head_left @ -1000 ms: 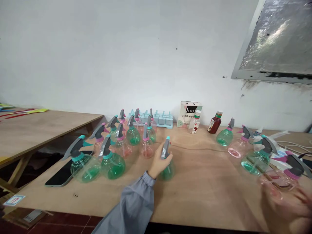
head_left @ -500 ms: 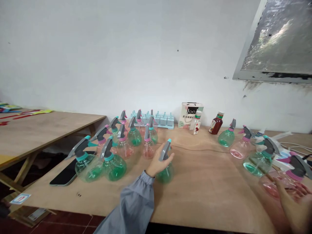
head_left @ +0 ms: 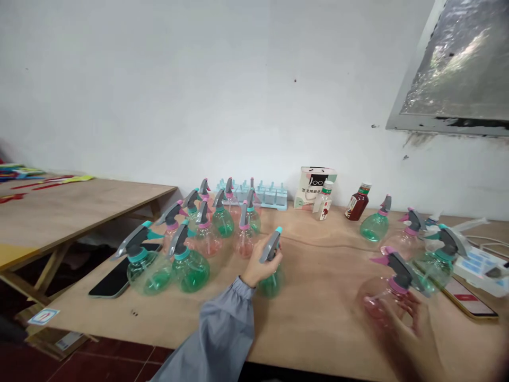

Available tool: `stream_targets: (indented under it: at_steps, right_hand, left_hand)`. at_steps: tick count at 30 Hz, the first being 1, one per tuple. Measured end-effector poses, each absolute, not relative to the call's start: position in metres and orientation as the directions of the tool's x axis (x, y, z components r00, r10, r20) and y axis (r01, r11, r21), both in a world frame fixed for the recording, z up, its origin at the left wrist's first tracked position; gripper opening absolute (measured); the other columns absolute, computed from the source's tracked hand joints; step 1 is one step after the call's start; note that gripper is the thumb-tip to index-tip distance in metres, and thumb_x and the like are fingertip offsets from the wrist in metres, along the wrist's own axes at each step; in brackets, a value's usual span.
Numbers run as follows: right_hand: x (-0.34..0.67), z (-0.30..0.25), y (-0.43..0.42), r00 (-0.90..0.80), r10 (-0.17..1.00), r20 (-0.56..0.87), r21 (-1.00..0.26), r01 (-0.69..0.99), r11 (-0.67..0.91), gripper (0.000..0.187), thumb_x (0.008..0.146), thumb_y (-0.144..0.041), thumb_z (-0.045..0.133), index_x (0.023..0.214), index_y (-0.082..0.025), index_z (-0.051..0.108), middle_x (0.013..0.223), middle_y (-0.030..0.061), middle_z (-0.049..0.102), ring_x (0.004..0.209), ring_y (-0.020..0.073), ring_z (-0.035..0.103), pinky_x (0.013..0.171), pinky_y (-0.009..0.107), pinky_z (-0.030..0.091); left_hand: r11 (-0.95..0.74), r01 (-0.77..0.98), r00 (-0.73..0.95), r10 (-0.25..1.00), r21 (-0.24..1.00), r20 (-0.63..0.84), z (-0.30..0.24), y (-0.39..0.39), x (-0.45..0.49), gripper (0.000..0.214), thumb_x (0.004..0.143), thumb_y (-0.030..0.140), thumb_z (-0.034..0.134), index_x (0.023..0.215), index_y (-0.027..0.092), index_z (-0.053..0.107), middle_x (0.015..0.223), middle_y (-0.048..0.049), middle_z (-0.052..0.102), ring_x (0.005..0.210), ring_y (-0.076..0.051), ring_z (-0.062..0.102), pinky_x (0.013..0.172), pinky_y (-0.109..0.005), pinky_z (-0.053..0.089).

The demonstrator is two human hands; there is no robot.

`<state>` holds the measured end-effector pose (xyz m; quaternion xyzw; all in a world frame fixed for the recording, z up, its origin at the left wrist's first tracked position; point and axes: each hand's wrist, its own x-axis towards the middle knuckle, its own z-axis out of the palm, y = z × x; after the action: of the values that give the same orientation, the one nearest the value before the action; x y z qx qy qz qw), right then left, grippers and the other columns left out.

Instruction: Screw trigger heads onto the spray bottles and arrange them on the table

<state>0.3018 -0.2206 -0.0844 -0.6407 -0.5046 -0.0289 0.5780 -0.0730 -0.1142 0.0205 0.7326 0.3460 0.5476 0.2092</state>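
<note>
My left hand, in a grey-blue sleeve, is closed around the neck of a green spray bottle that stands at the middle of the table. The bottle's grey trigger head with a teal nozzle points away from me. At the right, my right hand is wrapped around a clear pink spray bottle, slightly blurred, its pink nozzle pointing left. Behind that bottle stand another green spray bottle and a pink spray bottle. Left of my left hand, a green spray bottle stands nearest.
Several more green and pink spray bottles stand grouped at the left. A dark phone lies beside them, another phone at the right. Along the wall are a pale blue mold tray, a paper bag, a white bottle and a red-brown bottle.
My right hand has moved left with the pink spray bottle, bringing it in front of the other bottles and uncovering the phone at the right. My left hand stays on the green spray bottle.
</note>
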Motion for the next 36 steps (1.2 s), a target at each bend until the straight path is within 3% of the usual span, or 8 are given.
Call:
stream_targets:
  at_steps: [4,9,14,19,23,27,32,36]
  right_hand:
    - [0.274,-0.085,-0.208,0.431,0.655,0.620,-0.704,0.675,0.221,0.074,0.072,-0.074,0.068,0.124,-0.023,0.050,0.111,0.0099,0.060,0.101,0.0342,0.064,0.091,0.055,0.054]
    - [0.253,-0.083,-0.198,0.381,0.682,0.624,-0.695,0.670,0.261,0.069,0.072,-0.077,0.067,0.113,-0.023,0.054,0.105,0.0086,0.063,0.096,0.0293,0.065,0.087,0.049,0.056]
    - [0.236,-0.072,-0.198,0.354,0.713,0.605,-0.712,0.641,0.286,0.067,0.073,-0.076,0.067,0.112,-0.023,0.055,0.102,0.0088,0.066,0.096,0.0295,0.067,0.087,0.048,0.057]
    - [0.228,-0.069,-0.197,0.317,0.729,0.607,-0.711,0.627,0.319,0.060,0.075,-0.069,0.069,0.114,-0.024,0.056,0.108,0.0099,0.068,0.100,0.0312,0.068,0.089,0.050,0.058]
    - [0.220,-0.070,-0.190,0.274,0.738,0.617,-0.715,0.588,0.379,0.059,0.076,-0.064,0.070,0.116,-0.024,0.055,0.108,0.0104,0.069,0.097,0.0306,0.069,0.086,0.051,0.059]
    - [0.205,-0.069,-0.182,0.266,0.747,0.610,-0.744,0.518,0.423,0.054,0.075,-0.062,0.074,0.111,-0.025,0.057,0.100,0.0094,0.070,0.085,0.0281,0.070,0.078,0.049,0.061]
    - [0.188,-0.062,-0.172,0.132,0.853,0.504,-0.790,0.469,0.394,0.060,0.073,-0.055,0.080,0.116,-0.020,0.058,0.111,0.0139,0.071,0.100,0.0336,0.071,0.091,0.057,0.058]
    - [0.172,-0.058,-0.166,0.074,0.884,0.462,-0.839,0.360,0.408,0.066,0.074,-0.052,0.081,0.125,-0.021,0.053,0.120,0.0153,0.070,0.109,0.0340,0.070,0.096,0.055,0.056]
  left_hand:
    - [-0.692,0.257,0.196,0.721,0.675,0.664,0.020,-0.114,-0.074,0.021,0.080,0.025,0.059,0.100,0.019,0.062,0.087,-0.0011,0.065,0.065,-0.011,0.056,0.068,-0.026,0.047]
    - [-0.654,0.357,0.141,0.744,0.667,0.654,0.020,-0.115,-0.076,0.007,0.074,0.017,0.058,0.081,0.020,0.058,0.074,0.0016,0.060,0.066,-0.012,0.055,0.071,-0.026,0.047]
    - [-0.645,0.317,0.171,0.760,0.695,0.627,0.022,-0.116,-0.078,0.034,0.079,0.029,0.063,0.112,0.021,0.062,0.099,-0.0033,0.070,0.067,-0.012,0.056,0.072,-0.028,0.050]
    - [-0.684,0.365,0.165,0.715,0.631,0.679,0.024,-0.122,-0.078,0.007,0.074,0.017,0.058,0.079,0.020,0.060,0.072,0.0008,0.062,0.063,-0.012,0.056,0.071,-0.027,0.048]
    - [-0.666,0.389,0.141,0.726,0.636,0.673,0.023,-0.131,-0.091,0.010,0.076,0.020,0.059,0.085,0.020,0.064,0.074,0.0004,0.064,0.063,-0.012,0.057,0.071,-0.027,0.050]
    - [-0.612,0.462,0.037,0.737,0.642,0.675,0.019,-0.141,-0.120,0.026,0.081,0.033,0.066,0.103,0.019,0.069,0.078,-0.0011,0.068,0.068,-0.015,0.063,0.074,-0.029,0.054]
    - [-0.512,0.594,-0.156,0.682,0.620,0.714,0.012,-0.143,-0.150,0.033,0.079,0.041,0.071,0.105,0.020,0.070,0.076,0.0006,0.069,0.072,-0.016,0.065,0.073,-0.027,0.054]
    - [-0.437,0.666,-0.253,0.630,0.604,0.734,0.004,-0.134,-0.158,0.028,0.082,0.042,0.069,0.101,0.022,0.071,0.076,0.0007,0.071,0.070,-0.016,0.065,0.076,-0.031,0.054]
